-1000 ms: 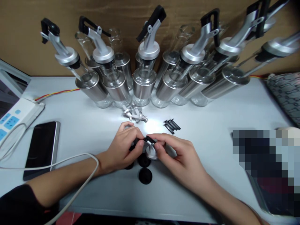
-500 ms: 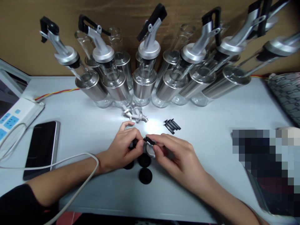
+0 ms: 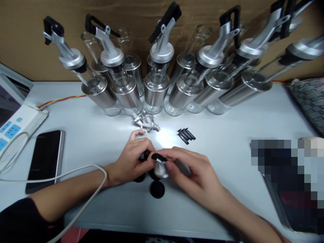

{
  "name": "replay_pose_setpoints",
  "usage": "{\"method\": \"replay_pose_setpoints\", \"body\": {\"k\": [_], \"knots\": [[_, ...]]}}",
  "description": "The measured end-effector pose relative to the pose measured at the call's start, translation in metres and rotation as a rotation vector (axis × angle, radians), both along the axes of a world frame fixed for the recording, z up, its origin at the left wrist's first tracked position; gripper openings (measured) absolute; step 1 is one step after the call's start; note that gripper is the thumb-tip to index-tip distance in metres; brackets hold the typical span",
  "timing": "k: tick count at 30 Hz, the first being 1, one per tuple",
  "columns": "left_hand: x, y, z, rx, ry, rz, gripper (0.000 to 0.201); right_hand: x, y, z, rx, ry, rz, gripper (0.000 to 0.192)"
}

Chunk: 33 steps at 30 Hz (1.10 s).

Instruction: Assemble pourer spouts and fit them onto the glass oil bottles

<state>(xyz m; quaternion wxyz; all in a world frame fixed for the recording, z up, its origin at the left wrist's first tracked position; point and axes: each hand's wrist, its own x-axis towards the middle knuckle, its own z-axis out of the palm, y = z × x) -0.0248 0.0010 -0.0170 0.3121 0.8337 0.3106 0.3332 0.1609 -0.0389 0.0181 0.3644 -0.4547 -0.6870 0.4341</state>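
Both hands meet over the table around a silver bottle pourer [image 3: 161, 170] with a black cap piece on its spout. My left hand [image 3: 135, 155] is closed, thumb and forefinger at the end of the black piece, its little finger sticking out. A dark part [image 3: 144, 155] shows inside its curled fingers; I cannot make out what it is. From the other side, my right hand [image 3: 196, 172] pinches the pourer near the top. Below lie round black discs [image 3: 157, 189], some partly covered by the hands and pourer.
Behind stand glass-and-steel bottles [image 3: 157, 91] with pourers fitted. Loose silver pourers [image 3: 146, 122] lie before them, with several small black levers [image 3: 186, 135] to the right. A phone [image 3: 45, 158], power strip [image 3: 19, 130] and white cable [image 3: 93, 189] are at left.
The pourer has tilted so its silver body now shows below the black piece, covering more of one disc. My right fingers have shifted around it; my left hand stays nearly in place.
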Motion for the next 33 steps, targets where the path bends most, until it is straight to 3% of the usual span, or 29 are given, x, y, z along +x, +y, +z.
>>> {"method": "replay_pose_setpoints", "body": {"k": [3, 5, 9, 15, 23, 33], "knots": [[0.001, 0.0, -0.001, -0.025, -0.006, 0.038, 0.007, 0.0, 0.005, -0.001, -0.268, 0.174, -0.182, 0.022], [0.002, -0.001, -0.001, -0.045, -0.017, 0.059, 0.011, 0.001, 0.01, -0.003, -0.397, 0.263, -0.226, 0.022], [0.002, 0.001, -0.001, 0.008, -0.032, 0.057, 0.023, 0.0, 0.014, -0.004, -0.543, 0.38, -0.152, 0.025], [0.001, 0.002, 0.001, 0.052, 0.0, 0.026, 0.013, -0.002, 0.01, -0.004, -0.721, 0.451, -0.084, 0.029], [0.004, 0.003, -0.002, 0.049, -0.017, 0.027, 0.006, -0.003, 0.008, -0.008, -0.773, 0.488, -0.008, 0.027], [0.005, 0.002, -0.004, 0.019, -0.042, 0.0, 0.006, -0.003, 0.005, -0.014, -0.557, 0.208, -0.017, 0.019]]}}
